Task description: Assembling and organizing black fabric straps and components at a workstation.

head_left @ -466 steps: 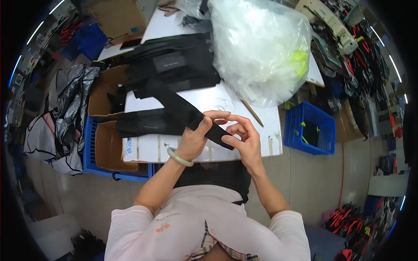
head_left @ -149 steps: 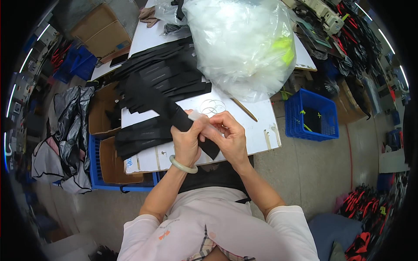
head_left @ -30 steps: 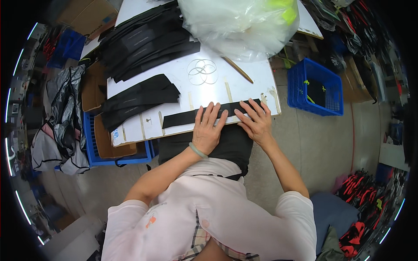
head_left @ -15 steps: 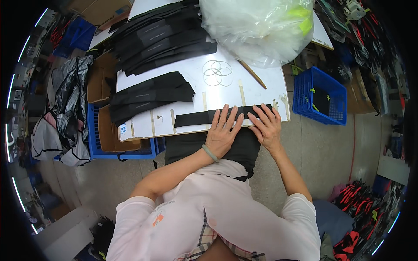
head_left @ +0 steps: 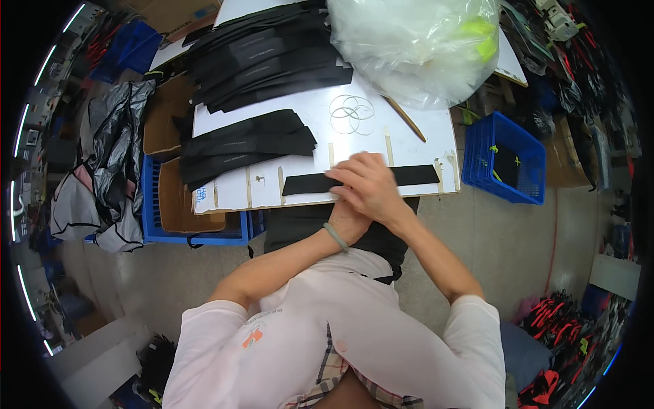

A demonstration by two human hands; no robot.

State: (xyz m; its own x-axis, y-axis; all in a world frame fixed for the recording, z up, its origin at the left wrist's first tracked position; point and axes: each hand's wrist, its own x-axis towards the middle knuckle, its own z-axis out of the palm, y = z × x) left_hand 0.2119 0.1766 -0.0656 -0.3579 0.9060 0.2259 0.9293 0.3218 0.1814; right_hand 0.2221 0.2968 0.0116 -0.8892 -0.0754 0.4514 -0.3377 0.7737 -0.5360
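Right hand (head_left: 371,186) crossed over left hand (head_left: 349,221), the two overlapping at the table's near edge; right fingers bent and pointing left, can't tell whether they pinch anything; left fingers hidden under the right hand, so its grip can't be read either; pale bracelet (head_left: 335,237) on the left wrist; black strip (head_left: 417,176) lies flat on the table (head_left: 422,153) just inside that edge, directly behind and under the hands; long axis runs left-right, roughly parallel to the edge; middle covered by the hands, both ends bare, one out to each side; right hand is the nearer, over the strip in this view, left wrist sits on the person's side of it; further out, small stack (head_left: 248,144) of black strips to the left, apart from the single one; wire rings (head_left: 352,114) beyond the hands, pointed stick (head_left: 407,121) right of them; big pile (head_left: 266,61) of strips far left, clear bag (head_left: 415,51) of white stuff far right; blue crate (head_left: 504,160) off the table's right side.
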